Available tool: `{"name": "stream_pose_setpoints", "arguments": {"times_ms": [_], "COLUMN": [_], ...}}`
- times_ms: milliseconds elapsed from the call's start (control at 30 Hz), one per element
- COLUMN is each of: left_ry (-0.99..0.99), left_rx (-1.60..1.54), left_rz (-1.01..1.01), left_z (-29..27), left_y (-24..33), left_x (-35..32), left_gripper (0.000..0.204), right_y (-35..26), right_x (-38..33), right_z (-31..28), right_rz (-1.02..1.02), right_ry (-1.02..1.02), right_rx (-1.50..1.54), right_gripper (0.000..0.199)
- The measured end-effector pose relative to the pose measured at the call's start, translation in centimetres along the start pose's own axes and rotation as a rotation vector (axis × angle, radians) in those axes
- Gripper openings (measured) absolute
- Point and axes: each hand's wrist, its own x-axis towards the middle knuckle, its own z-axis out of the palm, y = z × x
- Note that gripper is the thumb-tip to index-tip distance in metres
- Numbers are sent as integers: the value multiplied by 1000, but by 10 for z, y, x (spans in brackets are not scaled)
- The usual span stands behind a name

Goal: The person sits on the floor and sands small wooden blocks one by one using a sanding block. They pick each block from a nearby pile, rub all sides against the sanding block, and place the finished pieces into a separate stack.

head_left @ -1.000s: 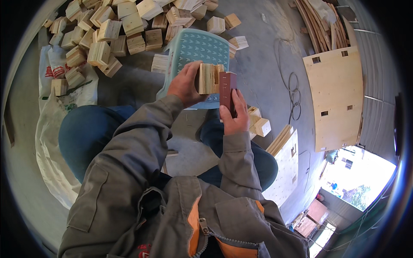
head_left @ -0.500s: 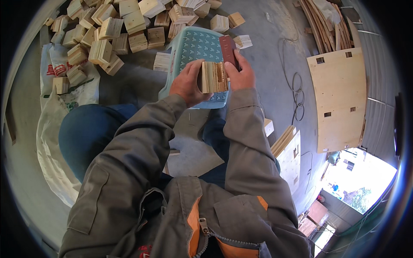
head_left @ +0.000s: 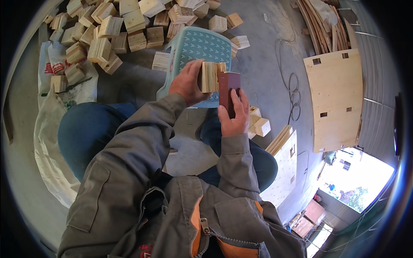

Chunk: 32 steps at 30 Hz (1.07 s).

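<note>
My left hand (head_left: 187, 83) is closed round a layered plywood block (head_left: 210, 78) and holds it over a pale blue-green plastic stool (head_left: 202, 41). My right hand (head_left: 235, 116) grips a reddish-brown, flat rectangular tool (head_left: 228, 86) that looks like a sanding block, with fingers on its dark back. The tool lies against the plywood block's right side, covering part of its rough, layered edge. My left palm hides the block's other side. Whether the block rests on the stool or hangs just above it, I cannot tell.
Many plywood blocks (head_left: 137, 41) lie heaped beyond the stool to the left, some on a white sack (head_left: 53, 101). More blocks (head_left: 261, 127) sit beside my right knee, near a leaning board (head_left: 284, 165). A thin cable (head_left: 293, 94) and a large plywood panel (head_left: 337, 99) are farther right.
My right hand has drawn the reddish-brown tool toward me along the plywood block's right side, and its broad face now shows. My left hand and the plywood block have hardly moved.
</note>
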Motion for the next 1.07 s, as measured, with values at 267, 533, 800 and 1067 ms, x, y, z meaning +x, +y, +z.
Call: {"name": "stream_pose_setpoints", "arguments": {"times_ms": [267,533,800,1067], "left_ry": [14,16,52,27], "left_rx": [-4,-2,9,-6], "left_rz": [-17,-19,9,-24], "left_z": [-1,2,6,-1], "left_y": [-2,0,-6,2], "left_x": [-3,-2,-2,-3], "left_gripper": [106,105,102,93], "right_y": [0,11,-23,-31], "right_x": [30,113,41,-7], "right_z": [26,53,33,18], "right_rz": [-57,8,-92,-95], "right_ry": [67,48,-1,-13], "right_rx": [-87,-98,-245,-226], "right_gripper": [63,64,66,74]}}
